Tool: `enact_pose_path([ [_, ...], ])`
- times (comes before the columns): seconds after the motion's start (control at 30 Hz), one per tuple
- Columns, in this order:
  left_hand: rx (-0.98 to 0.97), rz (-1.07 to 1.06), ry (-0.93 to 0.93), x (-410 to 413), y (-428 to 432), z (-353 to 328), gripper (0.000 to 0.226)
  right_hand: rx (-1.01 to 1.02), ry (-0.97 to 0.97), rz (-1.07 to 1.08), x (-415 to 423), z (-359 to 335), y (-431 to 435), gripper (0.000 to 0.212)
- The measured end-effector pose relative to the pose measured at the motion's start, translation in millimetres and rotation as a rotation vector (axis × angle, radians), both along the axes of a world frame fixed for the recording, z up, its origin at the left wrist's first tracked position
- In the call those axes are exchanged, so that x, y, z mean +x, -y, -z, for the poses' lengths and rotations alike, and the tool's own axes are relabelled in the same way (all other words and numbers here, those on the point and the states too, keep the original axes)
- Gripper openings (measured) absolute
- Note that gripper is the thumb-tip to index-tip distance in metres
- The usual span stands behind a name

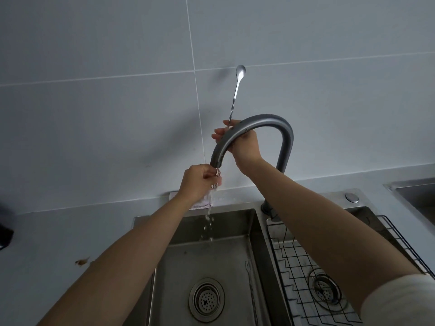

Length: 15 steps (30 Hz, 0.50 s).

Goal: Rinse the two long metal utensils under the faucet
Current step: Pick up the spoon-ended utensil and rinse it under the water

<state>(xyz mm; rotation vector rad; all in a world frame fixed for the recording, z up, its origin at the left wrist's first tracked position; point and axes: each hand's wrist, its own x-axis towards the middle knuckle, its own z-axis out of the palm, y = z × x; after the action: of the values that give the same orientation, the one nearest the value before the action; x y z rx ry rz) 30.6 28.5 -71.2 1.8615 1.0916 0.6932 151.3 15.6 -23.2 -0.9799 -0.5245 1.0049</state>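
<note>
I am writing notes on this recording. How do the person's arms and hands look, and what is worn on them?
Both forearms are bare. The left hand and right hand show no gloves, and no rings or watch are visible. Only the right arm has clothing in view: a pale, off-white sleeve, pushed up near the elbow. The left arm shows no sleeve in frame.

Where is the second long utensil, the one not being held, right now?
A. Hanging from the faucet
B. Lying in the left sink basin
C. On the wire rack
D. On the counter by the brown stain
B: the long fork lies on the floor of the left sink basin, right of the drain.
</note>
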Motion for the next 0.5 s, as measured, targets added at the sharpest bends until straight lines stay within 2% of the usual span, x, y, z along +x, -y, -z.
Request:
enact_pose_path([
  [0.13,0.106,0.025,-0.117,1,5,11,0.018,-0.017,0.070,-0.014,-4,4,5,0.025],
  [0.33,0.139,0.052,-0.244,1,18,29,0.025,-0.102,0.360,-0.059,-13,19,21,0.024],
  [0.5,0.046,0.076,-0.254,-1,33,51,0.023,-0.166,0.410,-0.111,-21,40,33,0.022],
])
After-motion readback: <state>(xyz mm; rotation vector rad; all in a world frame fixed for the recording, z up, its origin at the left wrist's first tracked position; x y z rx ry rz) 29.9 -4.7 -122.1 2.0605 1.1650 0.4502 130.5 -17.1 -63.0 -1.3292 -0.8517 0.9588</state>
